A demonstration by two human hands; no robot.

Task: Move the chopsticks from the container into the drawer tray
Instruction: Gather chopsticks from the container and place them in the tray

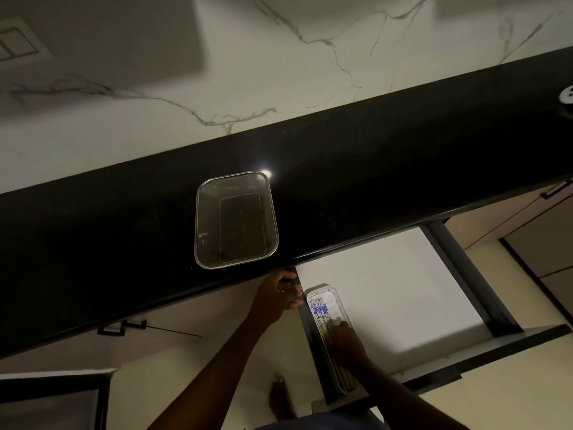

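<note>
A clear rectangular container (236, 219) stands on the black countertop near its front edge, with nothing visible inside. Below it a white drawer (390, 290) is pulled out. A narrow white tray (333, 294) lies along the drawer's left side, and several chopsticks (319, 311) with blue-patterned tips lie in it. My right hand (347, 339) rests on the chopsticks in the tray, fingers laid over them. My left hand (280, 294) grips the drawer's left wall just under the counter edge.
The black countertop (124, 243) runs across the view below a white marble wall. A white round object (566, 95) sits at the counter's far right. Cabinet handles (121, 327) show under the counter, and a bare foot (280, 398) stands on the floor.
</note>
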